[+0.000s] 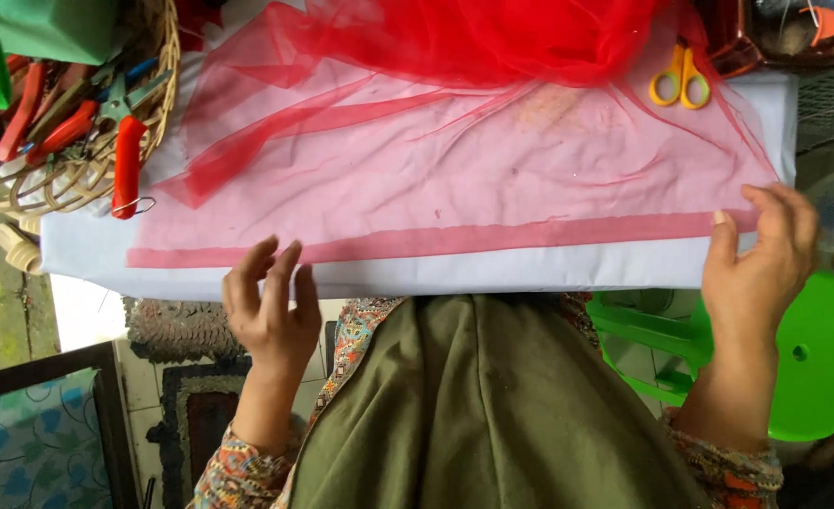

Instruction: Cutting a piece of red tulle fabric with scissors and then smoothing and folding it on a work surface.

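Both hands spread wide, holding nothing: left hand (271,306) at 7 o'clock and right hand (761,259) at 4 o'clock sit at the folded hem of red tulle (436,179), seemingly to keep it flat across the tabletop (87,254); scissors (680,80) at 1.

I see the netting (454,179) spread across the table (87,254), bunched at the far edge. A basket (77,160) of tools sits far left, scissors (680,79) far right.
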